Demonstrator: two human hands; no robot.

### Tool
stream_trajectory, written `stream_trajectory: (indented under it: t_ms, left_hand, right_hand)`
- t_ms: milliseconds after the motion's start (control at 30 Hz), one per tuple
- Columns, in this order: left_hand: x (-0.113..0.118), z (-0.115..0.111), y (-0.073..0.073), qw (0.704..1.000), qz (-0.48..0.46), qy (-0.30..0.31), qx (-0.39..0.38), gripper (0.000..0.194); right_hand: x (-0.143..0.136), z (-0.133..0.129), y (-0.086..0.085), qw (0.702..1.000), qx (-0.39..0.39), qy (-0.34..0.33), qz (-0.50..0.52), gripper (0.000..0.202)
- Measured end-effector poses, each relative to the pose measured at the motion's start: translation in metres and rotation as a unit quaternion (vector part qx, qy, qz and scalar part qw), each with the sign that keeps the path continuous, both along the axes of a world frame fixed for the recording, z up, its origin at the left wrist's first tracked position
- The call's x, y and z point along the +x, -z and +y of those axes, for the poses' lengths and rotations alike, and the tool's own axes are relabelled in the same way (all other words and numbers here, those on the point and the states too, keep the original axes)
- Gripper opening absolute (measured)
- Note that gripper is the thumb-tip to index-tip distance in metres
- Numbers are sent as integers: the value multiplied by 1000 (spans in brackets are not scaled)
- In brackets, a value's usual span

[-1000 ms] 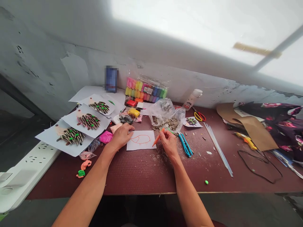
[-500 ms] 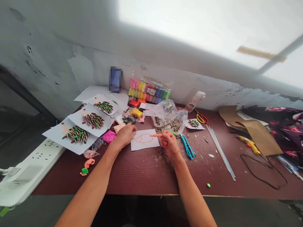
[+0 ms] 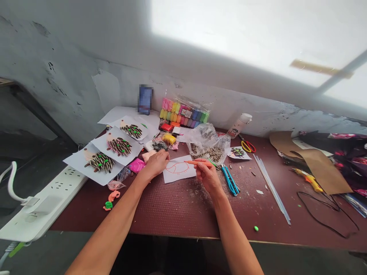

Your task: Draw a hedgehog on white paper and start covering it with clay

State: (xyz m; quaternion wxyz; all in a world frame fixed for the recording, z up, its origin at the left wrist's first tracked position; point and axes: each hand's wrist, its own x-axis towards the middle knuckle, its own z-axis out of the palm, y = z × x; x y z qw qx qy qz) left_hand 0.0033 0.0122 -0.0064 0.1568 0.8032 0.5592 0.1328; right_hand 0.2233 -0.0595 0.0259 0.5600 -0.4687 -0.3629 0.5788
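Observation:
A small white sheet of paper (image 3: pixel 179 177) lies on the dark red table, bearing an orange outline of a rounded animal with short legs. At its left edge my left hand (image 3: pixel 157 164) presses down with bent fingers, holding the sheet; the fingertips are partly hidden. My right hand (image 3: pixel 208 175) grips an orange marker (image 3: pixel 197 163) between thumb and fingers. The marker's tip is at the upper right of the outline; whether it touches the paper I cannot tell. A blue utility knife (image 3: pixel 229 179) lies right of my right hand.
Finished hedgehog pictures (image 3: pixel 122 147) overlap at the left, by a white power strip (image 3: pixel 54 194). Behind are colored clay packs (image 3: pixel 183 112) and a plastic bag of striped seeds (image 3: pixel 210 152). Rightward lie scissors (image 3: pixel 247 146), clear glue sticks (image 3: pixel 272 191) and a yellow glue gun (image 3: pixel 311 181).
The view has shifted slightly, so everything sits farther right. The marker's tip has moved a little upward against the outline. My left hand stays on the sheet's left edge.

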Motion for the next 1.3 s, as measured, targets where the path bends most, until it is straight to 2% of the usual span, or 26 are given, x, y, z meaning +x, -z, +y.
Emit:
stream_trajectory:
  t_ms: [133,233,333,467,600,733,833,1100,1300]
  left_hand:
    - [3,5,-6,1000,-7,18,-15,20]
    - [5,11,-8,999,-14,17,-24,21]
    - [5,15,-8,999,-24,26,-29,21]
    - [2,15,-7,997,-54,34,-40,18]
    - [0,12,-3,997,-70,25,-33,19]
    - [-1,11,1,996,-79,25,-20,19]
    - [-1,11,3,996,-82,30,-19,18]
    - [-1,8,7,996,-92,13,15,16]
    - [-1,8,1,995,-90,25,-22,21]
  right_hand:
    - [-2,2,-11,999,30,13,-4,36]
    - [-9,7,-21,999,35,-11,-20,38]
    - [-23,15,-22,998,42,-30,-43,40]
    - [-41,21,-7,992,58,-43,-102,36]
    - [-48,13,12,980,89,5,-180,35]
    - [-49,-2,19,940,135,3,-313,29]
    - [-50,-8,19,917,147,7,-371,23]
    - [-52,-3,24,898,172,-22,-404,21]
    - [-54,-2,38,879,244,-20,-410,17]
